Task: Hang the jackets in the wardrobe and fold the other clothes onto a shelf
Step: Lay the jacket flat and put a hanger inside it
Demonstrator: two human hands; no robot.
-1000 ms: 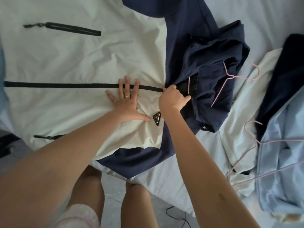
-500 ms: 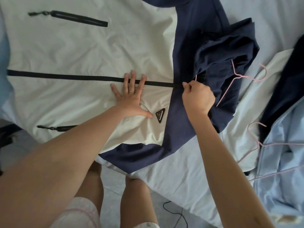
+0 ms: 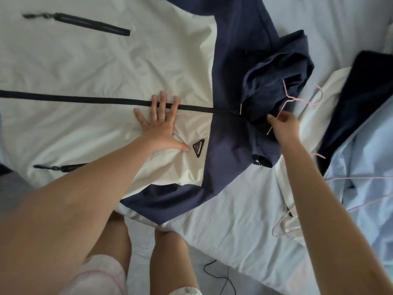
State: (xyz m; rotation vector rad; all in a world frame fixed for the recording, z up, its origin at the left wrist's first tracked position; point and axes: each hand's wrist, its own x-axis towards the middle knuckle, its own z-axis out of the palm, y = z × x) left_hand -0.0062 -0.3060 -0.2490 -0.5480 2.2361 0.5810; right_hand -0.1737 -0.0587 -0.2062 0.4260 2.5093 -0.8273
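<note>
Two hands on one jacket, hanger half in
The jacket (image 3: 106,67) lies zipped and flat on the bed (image 3: 234,220), its hood (image 3: 276,67) bunched at the right. The left hand (image 3: 161,128) is spread flat, fingers straight, beside the zip (image 3: 85,100), pressing the white chest, I'd say to pin the cloth so it won't drag. The right hand (image 3: 285,126) pinches the pink hanger (image 3: 292,99) at the collar; its hook pokes out to the right while one arm sits inside the neck, likely being worked toward the shoulders. More clothes (image 3: 365,167) and a spare hanger (image 3: 281,220) lie at the right, so most of the job looks ahead
</note>
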